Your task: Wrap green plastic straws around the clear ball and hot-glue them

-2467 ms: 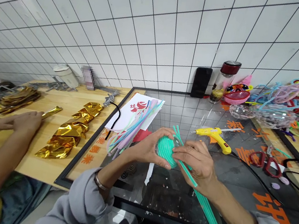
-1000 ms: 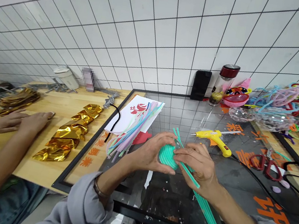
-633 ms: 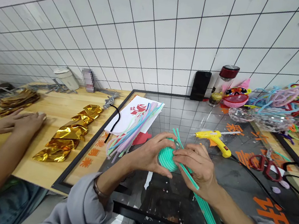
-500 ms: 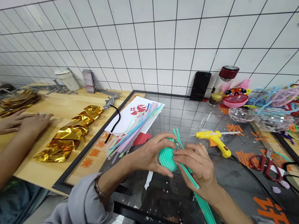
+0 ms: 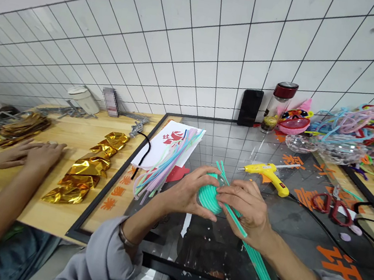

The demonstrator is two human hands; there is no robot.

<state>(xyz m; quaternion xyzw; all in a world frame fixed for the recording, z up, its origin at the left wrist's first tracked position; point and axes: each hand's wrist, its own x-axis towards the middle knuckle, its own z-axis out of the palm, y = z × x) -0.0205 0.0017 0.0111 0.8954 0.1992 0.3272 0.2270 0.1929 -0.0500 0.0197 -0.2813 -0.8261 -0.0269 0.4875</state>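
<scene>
A round green form, ringed with rows of green pipe cleaner, sits in the curve of my left hand. The thumb is below it and the fingers above. My right hand pinches green pipe cleaners against the right side of the form. Their long ends run down to the right, under my right forearm, and a few short tips stick up above it. My right fingers hide part of the form's right side.
A yellow hot glue gun lies beyond my right hand, with red-handled scissors to its right. Coloured pipe cleaners rest on white paper. At left, a co-worker's hands rest near twisted gold foil. A bottle and phone stand at the wall.
</scene>
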